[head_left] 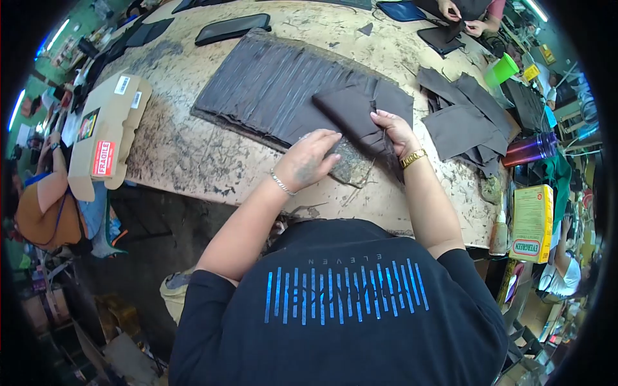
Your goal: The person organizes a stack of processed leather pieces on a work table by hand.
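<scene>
Tube lights (58,35) glow near green walls (80,20), beyond a stained table (183,157) and dark floor (145,273).

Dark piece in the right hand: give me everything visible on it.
The dark piece is brownish-black, matte, like thin leather or coated fabric, and looks folded. Its broad, fairly smooth section slants toward upper left above the row of layered dark strips; contact there is unclear. A creased part bunches toward the table's near edge. The right hand grips its side; the left hand is close, touch unclear.
</scene>
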A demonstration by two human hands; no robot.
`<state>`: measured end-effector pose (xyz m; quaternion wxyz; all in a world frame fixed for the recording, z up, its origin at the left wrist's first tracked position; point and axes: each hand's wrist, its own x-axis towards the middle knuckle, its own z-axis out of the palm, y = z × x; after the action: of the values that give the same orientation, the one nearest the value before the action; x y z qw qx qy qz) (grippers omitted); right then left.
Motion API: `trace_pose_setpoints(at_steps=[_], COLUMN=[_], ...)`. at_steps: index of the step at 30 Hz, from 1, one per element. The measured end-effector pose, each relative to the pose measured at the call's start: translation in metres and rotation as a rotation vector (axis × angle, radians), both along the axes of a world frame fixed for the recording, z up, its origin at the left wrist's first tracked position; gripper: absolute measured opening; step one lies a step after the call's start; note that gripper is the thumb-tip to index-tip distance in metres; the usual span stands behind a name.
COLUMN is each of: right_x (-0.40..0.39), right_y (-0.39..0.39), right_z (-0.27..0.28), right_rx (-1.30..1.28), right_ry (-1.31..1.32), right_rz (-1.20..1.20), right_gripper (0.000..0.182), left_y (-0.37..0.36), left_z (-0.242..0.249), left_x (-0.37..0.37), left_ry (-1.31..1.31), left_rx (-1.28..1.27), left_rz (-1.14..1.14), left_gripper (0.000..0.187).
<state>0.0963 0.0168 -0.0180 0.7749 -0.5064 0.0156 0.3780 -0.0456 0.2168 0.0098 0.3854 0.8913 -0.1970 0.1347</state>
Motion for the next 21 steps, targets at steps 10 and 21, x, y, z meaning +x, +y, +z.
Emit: trace_pose_setpoints(at_steps=[10, 21], right_x=[-0.03, -0.124], right_y=[0.016, 0.06], right_z=[0.018, 0.03], right_rx=[-0.333, -1.234], right_ry=[-0.501, -1.519], right_rz=[0.186, 0.23], right_gripper=[0.037, 0.068], left_y=[0.0, 0.114], left_z=[0.003, -0.025], left_x=[-0.01, -0.049], left_ry=[0.111, 0.444], left_rx=[-0.049, -0.996], left_rz=[-0.073, 0.814], left_gripper=[0.029, 0.039])
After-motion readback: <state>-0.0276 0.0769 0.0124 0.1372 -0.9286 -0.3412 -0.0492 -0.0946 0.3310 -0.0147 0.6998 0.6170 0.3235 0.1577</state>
